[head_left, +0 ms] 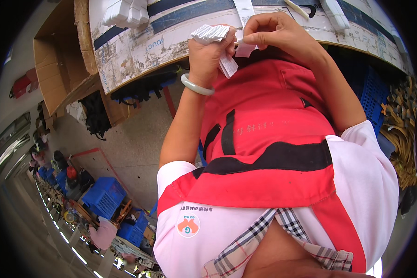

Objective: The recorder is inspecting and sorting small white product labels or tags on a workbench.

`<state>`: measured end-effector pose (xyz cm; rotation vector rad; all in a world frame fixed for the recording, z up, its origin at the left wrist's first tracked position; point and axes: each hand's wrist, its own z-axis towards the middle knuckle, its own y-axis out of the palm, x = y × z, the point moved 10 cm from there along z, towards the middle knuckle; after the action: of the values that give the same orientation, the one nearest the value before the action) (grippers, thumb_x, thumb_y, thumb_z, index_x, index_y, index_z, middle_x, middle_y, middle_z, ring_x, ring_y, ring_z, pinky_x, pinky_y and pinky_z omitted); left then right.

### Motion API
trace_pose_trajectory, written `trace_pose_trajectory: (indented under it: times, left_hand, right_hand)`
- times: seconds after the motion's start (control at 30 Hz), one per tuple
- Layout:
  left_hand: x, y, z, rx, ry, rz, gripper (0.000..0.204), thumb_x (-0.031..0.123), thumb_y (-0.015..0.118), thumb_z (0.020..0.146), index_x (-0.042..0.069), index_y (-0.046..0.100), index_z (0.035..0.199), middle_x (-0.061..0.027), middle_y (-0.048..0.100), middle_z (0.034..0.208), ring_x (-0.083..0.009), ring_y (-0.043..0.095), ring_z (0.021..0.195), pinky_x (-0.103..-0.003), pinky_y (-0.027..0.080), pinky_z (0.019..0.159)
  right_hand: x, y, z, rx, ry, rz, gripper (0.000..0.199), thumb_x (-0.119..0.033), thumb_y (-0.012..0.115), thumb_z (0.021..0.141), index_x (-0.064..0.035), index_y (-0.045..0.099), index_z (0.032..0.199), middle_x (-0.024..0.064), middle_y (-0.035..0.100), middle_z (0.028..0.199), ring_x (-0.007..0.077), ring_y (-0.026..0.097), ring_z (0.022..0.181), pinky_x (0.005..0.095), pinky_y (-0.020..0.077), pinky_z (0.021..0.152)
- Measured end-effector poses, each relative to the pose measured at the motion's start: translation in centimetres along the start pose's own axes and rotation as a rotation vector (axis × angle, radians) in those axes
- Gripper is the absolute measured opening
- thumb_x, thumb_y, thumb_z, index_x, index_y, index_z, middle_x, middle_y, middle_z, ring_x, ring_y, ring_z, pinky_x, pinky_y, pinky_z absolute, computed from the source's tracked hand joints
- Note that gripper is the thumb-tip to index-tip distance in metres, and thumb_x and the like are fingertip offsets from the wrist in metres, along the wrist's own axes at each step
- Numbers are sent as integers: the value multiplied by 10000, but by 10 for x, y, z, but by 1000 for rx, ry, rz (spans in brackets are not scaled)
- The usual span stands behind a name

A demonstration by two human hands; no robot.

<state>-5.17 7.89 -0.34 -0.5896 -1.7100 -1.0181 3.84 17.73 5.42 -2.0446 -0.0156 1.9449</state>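
At the table's (pixel 139 59) near edge, the left hand (pixel 207 56) is closed around a stack of white labels (pixel 210 33) and the right hand (pixel 282 37) seems to pinch a single label (pixel 245 49); sorting looks partway, much of the stack remaining, though finished pieces cannot be told. Worn tabletop leaves room toward the near-left corner; farther in, white bundles (pixel 125 14) lie near the left edge.

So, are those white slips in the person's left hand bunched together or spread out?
Bunched: the left hand grips the white slips in one bundle, with ends slightly fanned above the fist and others sticking out below.
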Motion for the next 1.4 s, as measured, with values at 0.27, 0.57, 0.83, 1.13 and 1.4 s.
trace_pose_trajectory:
  times: [0.27,0.57,0.83,1.13,1.4]
  left_hand:
    - [-36,25,-12,-186,-296,-346,331,265,711,893,6,623,1080,-68,656,919,-150,632,725,-289,536,641]
    - [-35,13,-13,-71,-377,-354,176,72,650,904,4,610,1061,-90,648,872,-195,663,780,-307,584,726]
    - [-39,4,-4,-23,-303,-453,166,89,701,884,-5,621,994,-67,590,737,-151,569,630,-279,471,533]
    - [-30,2,-5,39,-239,-89,171,94,726,868,-5,646,982,-57,606,758,-120,545,614,-252,440,530]
    - [31,-2,-2,93,314,404,229,0,742,810,6,705,1035,-42,701,871,-74,615,746,-220,489,651]
  right_hand:
    - [20,10,-2,173,-8,157,217,-217,670,926,-8,699,972,18,650,810,79,590,743,221,486,663]
    - [0,-102,-46,749,-71,-996,153,-130,715,819,-37,698,939,143,622,877,313,598,821,380,483,730]
    - [24,-117,-47,762,-44,-913,178,-160,735,796,-56,724,940,130,649,915,322,591,879,404,484,772]
    - [18,-42,16,517,-319,-847,97,-160,724,811,-91,720,879,92,624,914,291,579,871,393,473,769]
    - [-12,-31,4,369,-197,-317,116,-114,758,811,-60,741,912,113,633,900,244,625,824,311,496,709]
